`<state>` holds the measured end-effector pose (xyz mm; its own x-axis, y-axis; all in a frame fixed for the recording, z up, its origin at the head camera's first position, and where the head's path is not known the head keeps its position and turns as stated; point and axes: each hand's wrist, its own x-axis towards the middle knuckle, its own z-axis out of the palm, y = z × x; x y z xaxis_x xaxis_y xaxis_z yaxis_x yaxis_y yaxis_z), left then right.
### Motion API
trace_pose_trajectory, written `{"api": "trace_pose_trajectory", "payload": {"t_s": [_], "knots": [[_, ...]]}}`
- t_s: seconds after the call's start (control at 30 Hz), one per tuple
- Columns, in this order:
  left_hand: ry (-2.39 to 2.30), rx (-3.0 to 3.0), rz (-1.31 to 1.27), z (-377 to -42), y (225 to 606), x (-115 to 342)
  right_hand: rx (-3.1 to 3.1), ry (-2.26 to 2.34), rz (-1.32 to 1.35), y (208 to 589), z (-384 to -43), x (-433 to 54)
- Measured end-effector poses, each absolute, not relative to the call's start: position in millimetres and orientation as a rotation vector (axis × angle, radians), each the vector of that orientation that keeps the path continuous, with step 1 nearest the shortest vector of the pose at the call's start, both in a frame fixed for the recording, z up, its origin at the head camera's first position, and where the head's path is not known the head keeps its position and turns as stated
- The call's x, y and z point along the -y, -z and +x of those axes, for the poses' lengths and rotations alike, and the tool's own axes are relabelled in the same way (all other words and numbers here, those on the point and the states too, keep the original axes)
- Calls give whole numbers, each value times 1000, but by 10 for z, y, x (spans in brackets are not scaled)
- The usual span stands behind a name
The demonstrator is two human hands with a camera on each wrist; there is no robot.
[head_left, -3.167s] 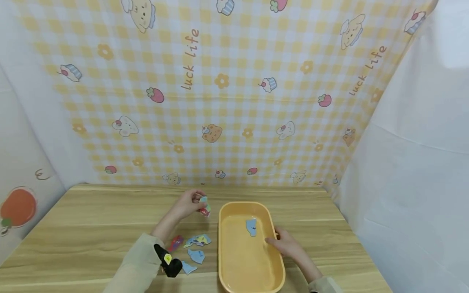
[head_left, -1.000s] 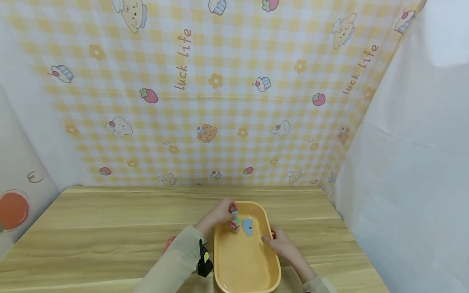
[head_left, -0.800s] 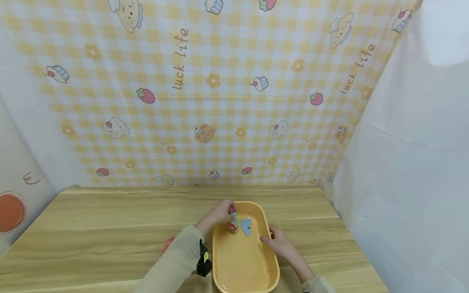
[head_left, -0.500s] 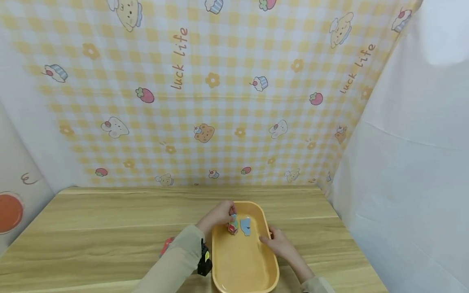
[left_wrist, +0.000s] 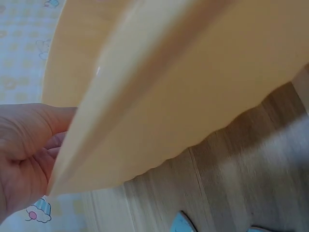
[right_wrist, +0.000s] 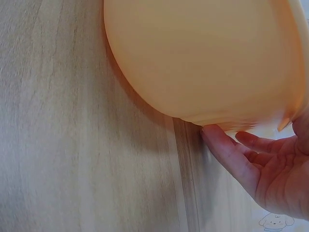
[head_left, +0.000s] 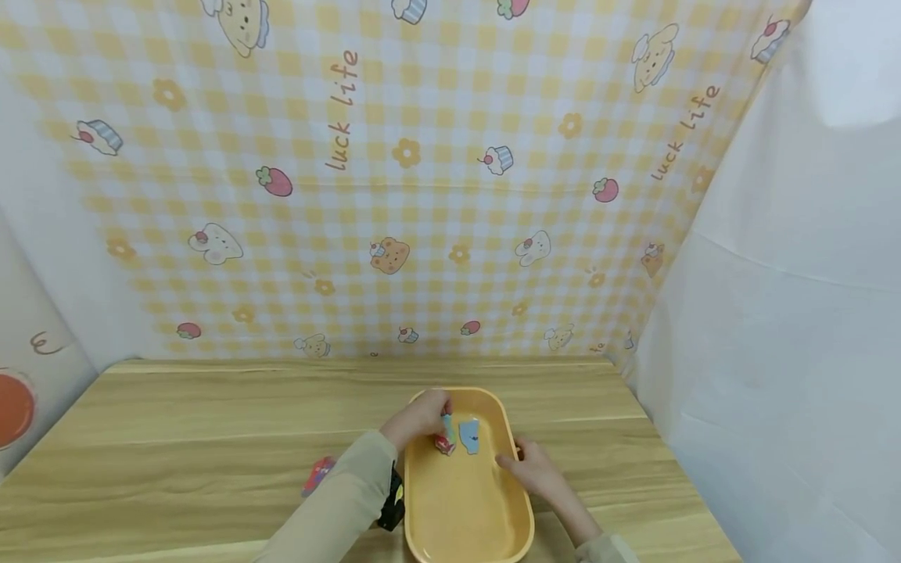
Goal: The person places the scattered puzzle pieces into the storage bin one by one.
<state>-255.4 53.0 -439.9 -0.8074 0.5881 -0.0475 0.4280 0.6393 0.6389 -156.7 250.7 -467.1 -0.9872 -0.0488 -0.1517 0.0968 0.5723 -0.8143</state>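
Note:
My left hand (head_left: 422, 414) reaches over the left rim of a yellow-orange tray (head_left: 468, 508) and pinches a small red, green and blue puzzle piece (head_left: 445, 444) low inside it. To its right, on the tray floor, lies a light blue puzzle piece (head_left: 468, 436). My right hand (head_left: 531, 469) grips the tray's right wall, thumb over the rim and fingers outside. The left wrist view has the left hand (left_wrist: 24, 154) partly hidden behind the tray wall (left_wrist: 159, 111). Under the tray's curved side (right_wrist: 203, 58), the right wrist view catches the fingers of the right hand (right_wrist: 275, 169).
A red and purple puzzle piece (head_left: 318, 475) lies on the wooden table (head_left: 211, 438), left of the left sleeve. Blue puzzle pieces (left_wrist: 182, 223) show at the left wrist view's lower edge. A checked cloth (head_left: 422, 195) hangs behind the table.
My left hand has carried the multicoloured piece rightward from above the table into the tray, then lowered it beside the blue one. The right hand keeps its grip on the tray wall.

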Motion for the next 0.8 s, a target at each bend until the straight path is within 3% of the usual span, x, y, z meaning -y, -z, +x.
{"api": "trace_pose_trajectory", "payload": {"t_s": [0.8], "knots": [[-587,-2722,913,-2581,4443,-563,-2629,1387,53,4648,-1564,-2492]]}}
